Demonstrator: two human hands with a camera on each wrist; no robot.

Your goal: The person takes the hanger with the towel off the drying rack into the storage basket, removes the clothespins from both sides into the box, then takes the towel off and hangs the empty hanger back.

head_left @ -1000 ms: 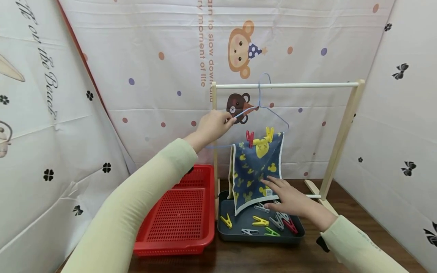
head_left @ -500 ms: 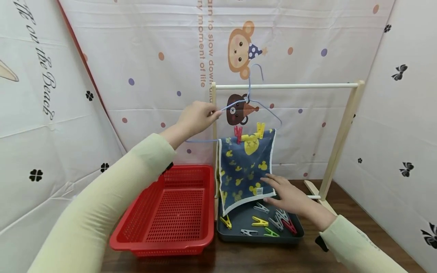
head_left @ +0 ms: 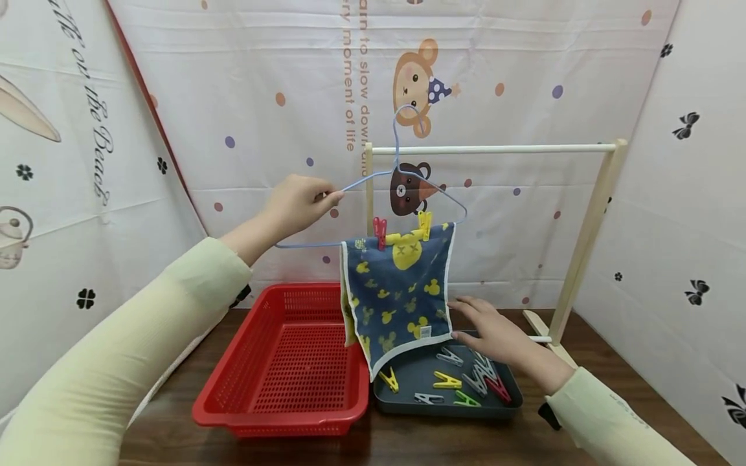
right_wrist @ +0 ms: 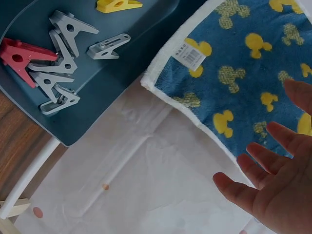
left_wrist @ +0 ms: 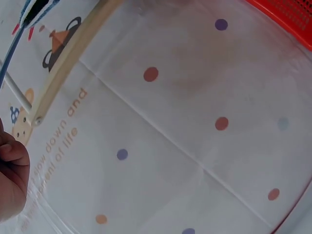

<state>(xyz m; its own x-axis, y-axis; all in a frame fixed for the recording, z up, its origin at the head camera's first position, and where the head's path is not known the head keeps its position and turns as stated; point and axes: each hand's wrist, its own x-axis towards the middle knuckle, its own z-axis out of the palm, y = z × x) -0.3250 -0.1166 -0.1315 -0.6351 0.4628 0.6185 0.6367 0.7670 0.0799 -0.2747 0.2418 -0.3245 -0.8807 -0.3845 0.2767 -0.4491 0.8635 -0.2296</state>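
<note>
My left hand [head_left: 297,204] pinches the left arm of a blue wire hanger [head_left: 397,158] and holds it up in front of the rack's rail. Over the hanger's bottom bar drapes a blue towel [head_left: 402,298] with yellow mouse-head prints and white edging. A red clothespin [head_left: 380,233] and a yellow clothespin [head_left: 425,225] grip its top edge. Fingers spread, my right hand [head_left: 489,330] is at the towel's lower right edge; in the right wrist view its fingertips overlap the cloth. Only part of my left hand [left_wrist: 12,180] shows in the left wrist view.
A red plastic basket [head_left: 215,414] stands at the left, partly behind the towel. Right of it, a dark tray [head_left: 402,409] holds several loose clothespins [head_left: 447,380]. Behind stands a wooden rack [head_left: 585,239] with a white rail [head_left: 501,149]. Printed cloth walls surround the table.
My left hand has carried the hanger and towel leftward, and the hook has come off the rail. The towel now partly overlaps the basket. My right hand has stayed almost in place.
</note>
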